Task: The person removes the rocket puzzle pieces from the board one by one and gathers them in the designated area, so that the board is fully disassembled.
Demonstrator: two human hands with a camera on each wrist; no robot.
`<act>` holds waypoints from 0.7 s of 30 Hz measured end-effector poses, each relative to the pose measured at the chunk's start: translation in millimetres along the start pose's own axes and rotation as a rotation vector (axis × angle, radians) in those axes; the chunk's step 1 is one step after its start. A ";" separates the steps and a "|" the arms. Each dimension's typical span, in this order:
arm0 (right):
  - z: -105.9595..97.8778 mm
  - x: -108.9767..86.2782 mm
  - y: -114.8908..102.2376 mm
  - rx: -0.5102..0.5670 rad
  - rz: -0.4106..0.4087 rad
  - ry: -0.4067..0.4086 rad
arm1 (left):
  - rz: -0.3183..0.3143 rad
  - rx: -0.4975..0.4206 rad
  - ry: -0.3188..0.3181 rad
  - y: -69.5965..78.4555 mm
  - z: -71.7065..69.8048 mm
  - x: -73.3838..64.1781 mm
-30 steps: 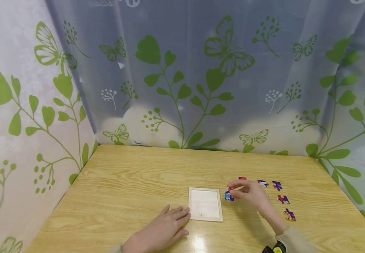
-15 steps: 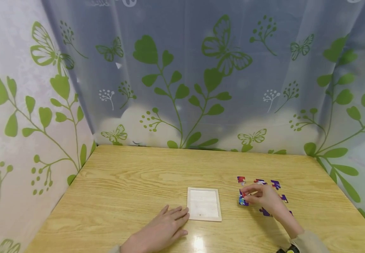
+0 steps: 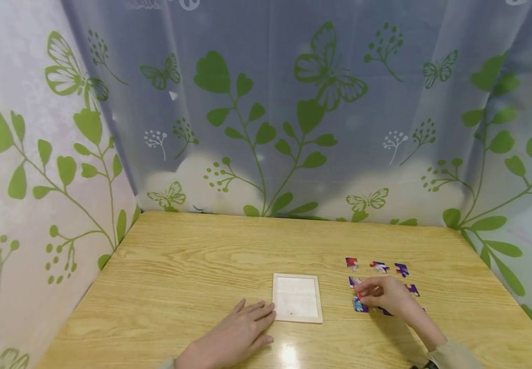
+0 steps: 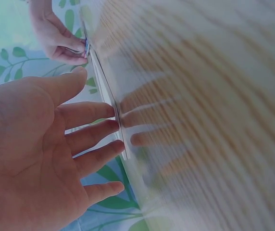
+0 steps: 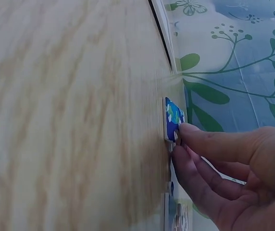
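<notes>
My right hand pinches a blue puzzle piece between thumb and fingers, at the near left corner of a group of loose pieces. In the right wrist view the piece shows a green and blue print and sits at the table surface; whether it bears on the table cannot be told. My left hand lies with its fingers stretched out, their tips at the left edge of a shallow wooden puzzle tray. The left wrist view shows those fingers touching the tray's side. The tray's bed is bare.
Other loose pieces lie right of the tray: a red and purple one, a white and purple one and several more, some partly behind the right hand. A printed curtain rises along the back of the wooden table.
My right hand has carried the puzzle piece from beside the tray to the right, then nearer to me, uncovering a piece behind it. The left hand and tray hold their place.
</notes>
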State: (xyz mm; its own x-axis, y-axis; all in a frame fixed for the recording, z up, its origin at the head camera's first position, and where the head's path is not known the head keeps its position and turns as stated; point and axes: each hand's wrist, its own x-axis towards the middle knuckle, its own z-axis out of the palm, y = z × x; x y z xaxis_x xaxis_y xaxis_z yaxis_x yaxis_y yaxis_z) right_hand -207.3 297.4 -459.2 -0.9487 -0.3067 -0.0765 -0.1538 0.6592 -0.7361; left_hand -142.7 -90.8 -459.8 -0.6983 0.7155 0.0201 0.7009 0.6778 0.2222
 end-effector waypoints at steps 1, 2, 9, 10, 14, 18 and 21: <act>0.1 0.1 0.3 -0.004 -0.005 -0.001 | 0.001 -0.001 0.003 0.1 -0.1 0.0; 0.2 0.1 0.4 -0.007 -0.007 -0.001 | 0.003 0.000 0.007 0.1 -0.4 0.1; 1.0 1.5 -0.1 -0.027 -0.005 0.006 | 0.024 0.001 0.042 -1.0 -1.2 1.1; 1.0 1.7 -0.4 -0.027 -0.005 0.006 | 0.022 -0.008 0.040 -1.4 -1.5 1.4; 1.6 1.5 -1.5 -0.021 0.013 0.005 | 0.012 -0.022 0.041 -4.2 -2.5 2.9; -0.4 1.3 -2.0 -0.054 0.040 0.057 | -0.009 -0.041 0.061 -10.9 -5.0 5.3; -5.7 0.5 -3.0 -0.103 0.034 0.132 | -0.019 -0.054 0.107 -19.6 -10.2 7.3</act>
